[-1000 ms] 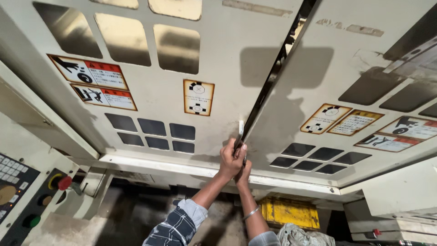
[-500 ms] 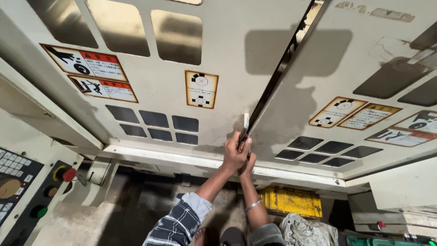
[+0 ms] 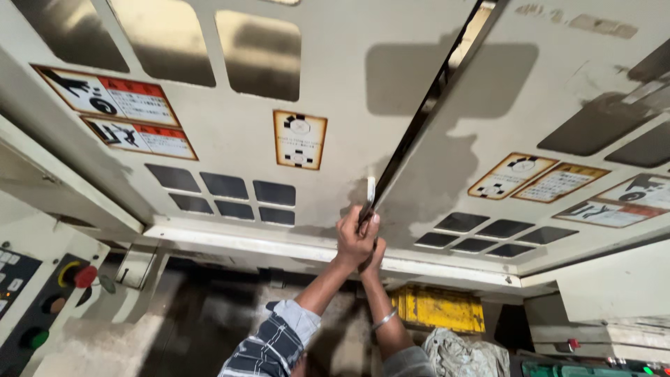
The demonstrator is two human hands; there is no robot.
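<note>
- Left hand (image 3: 354,237) has its fingers (image 3: 375,219) clamped on a small white flat handle (image 3: 370,190) at the dark gap between two cream metal guard panels (image 3: 335,70).
- Right hand (image 3: 375,253) sits just beneath; I cannot tell its grip.

The floor (image 3: 195,328) below is dark and grimy; a yellow block (image 3: 440,311) and a crumpled grey cloth (image 3: 464,352) sit on it at right.

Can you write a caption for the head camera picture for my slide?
Both hands, left hand over right hand, grip a small handle at the seam between two cream machine guard panels.
</note>
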